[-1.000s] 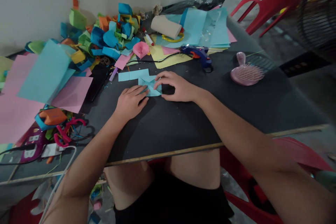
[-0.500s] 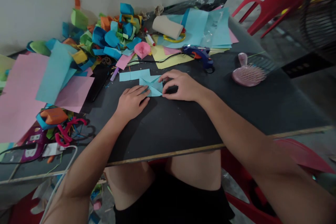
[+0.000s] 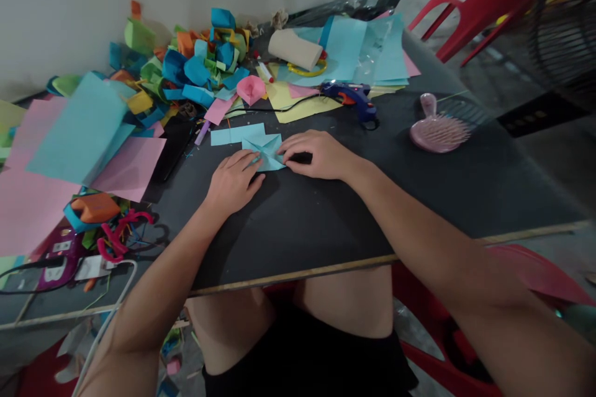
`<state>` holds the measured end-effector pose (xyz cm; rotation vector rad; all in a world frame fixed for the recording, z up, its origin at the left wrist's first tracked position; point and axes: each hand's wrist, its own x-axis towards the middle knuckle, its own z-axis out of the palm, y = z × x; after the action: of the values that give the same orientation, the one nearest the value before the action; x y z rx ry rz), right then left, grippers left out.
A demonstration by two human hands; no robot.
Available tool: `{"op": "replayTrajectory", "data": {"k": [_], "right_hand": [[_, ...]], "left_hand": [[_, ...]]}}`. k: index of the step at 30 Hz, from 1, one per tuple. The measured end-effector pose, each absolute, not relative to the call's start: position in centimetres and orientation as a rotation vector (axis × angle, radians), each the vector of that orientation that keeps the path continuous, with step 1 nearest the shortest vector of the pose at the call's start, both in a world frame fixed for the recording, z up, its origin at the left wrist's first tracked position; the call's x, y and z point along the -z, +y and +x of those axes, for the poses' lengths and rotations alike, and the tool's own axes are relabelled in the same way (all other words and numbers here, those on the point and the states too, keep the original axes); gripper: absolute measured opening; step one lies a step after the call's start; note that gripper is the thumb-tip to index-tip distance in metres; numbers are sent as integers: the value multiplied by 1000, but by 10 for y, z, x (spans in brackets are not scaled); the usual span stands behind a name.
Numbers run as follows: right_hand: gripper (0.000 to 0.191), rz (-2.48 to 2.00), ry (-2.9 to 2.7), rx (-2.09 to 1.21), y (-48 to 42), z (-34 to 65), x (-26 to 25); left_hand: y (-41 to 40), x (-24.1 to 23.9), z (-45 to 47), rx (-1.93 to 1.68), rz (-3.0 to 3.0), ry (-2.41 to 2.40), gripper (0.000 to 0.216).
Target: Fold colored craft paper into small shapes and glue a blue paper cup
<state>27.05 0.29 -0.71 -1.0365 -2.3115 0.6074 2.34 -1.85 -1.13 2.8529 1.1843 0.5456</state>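
On my screen, my left hand [image 3: 233,180] lies flat and loose, its fingers resting on the left side of the light blue folded paper [image 3: 267,146]. My right hand [image 3: 321,155] is curled, with thumb and finger pinching the paper's right edge. So the paper sits right between my two hands, down on the dark table [image 3: 288,223], with creases running in toward its middle.

To do this bit well, I think I should let the left fingers press just enough to stop it sliding. The right pinch should be soft, because thin paper looks easy to crumple or tear. I'd line the edges up first, then rub each fold from the middle out to the end. If I hurry, the corner could end up crooked.

Just past my left fingertips is a light blue strip [image 3: 236,134], close behind the folded paper. I'd take care not to bump it. Farther past my right hand lies the blue glue gun [image 3: 351,96], and well off to that hand's right is a pink hairbrush [image 3: 437,134]. Both look far enough away that my elbows and fingers have room.
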Motion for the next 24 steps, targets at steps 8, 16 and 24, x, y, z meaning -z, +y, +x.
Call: {"op": "replayTrajectory", "data": {"k": [8,16,24], "right_hand": [[19,-1010,-2334,-576,8,265,14],[19,-1032,-2398,-667,11,272,10],[12,-1059,-2313,-696,12,270,14]], "left_hand": [[-11,13,19,-708,2639,1149,36],[-7,9,16,-594,2666,795,16],[-6,11,17,-627,2647,792,16]]}}
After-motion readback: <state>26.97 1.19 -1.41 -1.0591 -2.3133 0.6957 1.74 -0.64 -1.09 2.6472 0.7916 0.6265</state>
